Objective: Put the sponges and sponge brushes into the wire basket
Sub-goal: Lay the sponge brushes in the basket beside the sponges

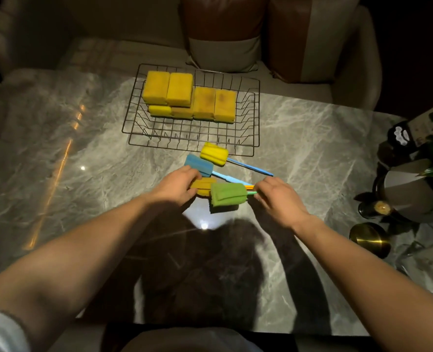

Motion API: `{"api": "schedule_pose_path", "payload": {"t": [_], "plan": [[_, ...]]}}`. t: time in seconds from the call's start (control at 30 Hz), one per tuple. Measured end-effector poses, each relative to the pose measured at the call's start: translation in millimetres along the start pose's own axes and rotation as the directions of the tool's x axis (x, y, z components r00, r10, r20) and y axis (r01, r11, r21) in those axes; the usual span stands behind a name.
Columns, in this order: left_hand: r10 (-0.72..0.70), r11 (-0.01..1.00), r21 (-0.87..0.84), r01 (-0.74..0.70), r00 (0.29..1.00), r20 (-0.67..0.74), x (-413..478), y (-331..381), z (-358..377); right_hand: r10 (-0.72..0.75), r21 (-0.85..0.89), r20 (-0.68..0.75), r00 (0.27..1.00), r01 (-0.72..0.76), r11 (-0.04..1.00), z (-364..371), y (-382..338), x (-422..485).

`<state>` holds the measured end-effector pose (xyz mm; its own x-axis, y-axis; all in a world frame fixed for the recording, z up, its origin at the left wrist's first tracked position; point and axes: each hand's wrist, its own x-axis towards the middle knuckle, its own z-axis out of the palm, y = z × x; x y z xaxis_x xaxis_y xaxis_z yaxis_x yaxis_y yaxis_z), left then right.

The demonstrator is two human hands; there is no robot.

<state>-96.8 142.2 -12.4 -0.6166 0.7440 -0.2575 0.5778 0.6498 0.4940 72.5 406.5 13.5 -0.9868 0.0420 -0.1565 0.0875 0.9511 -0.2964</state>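
Between hands: green sponge brush (227, 194) lies left-right, head left; right hand (277, 199) pinches handle, left hand (177, 185) grips orange brush (202, 185).

No legible text, label, brand, number or sign in view. White marking on the dark object (400, 135) at the right edge of the counter (311, 138): shape only, not readable. Pale card or box (424, 128) behind it: printed pattern visible, too small and dim to read. Sponges (188, 96): unmarked.
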Motion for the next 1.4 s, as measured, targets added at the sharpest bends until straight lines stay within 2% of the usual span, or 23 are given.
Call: {"api": "schedule_pose_path", "payload": {"t": [0.13,0.3,0.5,0.8,1.07,1.4], "plan": [[0.003,0.997,-0.080,-0.007,0.999,-0.045,-9.8,-10.8,-27.2,0.021,0.060,-0.159,0.987,-0.011,0.998,-33.6,-5.3,34.0],[0.005,0.997,-0.080,-0.011,0.997,-0.071,-25.2,-28.9,-70.7,0.044,0.083,-0.226,0.973,-0.026,0.996,-69.1,-28.8,103.3],[-0.010,0.997,-0.082,-0.001,0.992,-0.125,-33.2,-61.0,-118.0,0.014,0.026,-0.123,0.992,-0.011,1.000,-80.3,-67.3,189.7],[-0.013,0.997,-0.073,0.003,0.991,-0.134,-40.9,-123.3,-158.2,-0.008,-0.004,0.065,0.998,0.008,1.000,-30.9,-86.6,264.0],[0.019,0.986,-0.157,-0.048,0.984,-0.177,-48.6,-141.6,-166.0,-0.001,0.024,0.086,0.996,-0.001,1.000,7.8,-89.8,289.3],[-0.027,0.963,-0.271,0.002,0.995,-0.091,-31.6,-141.2,-175.4,0.004,0.186,0.094,0.996,-0.022,0.982,14.2,-79.7,295.2]]}}
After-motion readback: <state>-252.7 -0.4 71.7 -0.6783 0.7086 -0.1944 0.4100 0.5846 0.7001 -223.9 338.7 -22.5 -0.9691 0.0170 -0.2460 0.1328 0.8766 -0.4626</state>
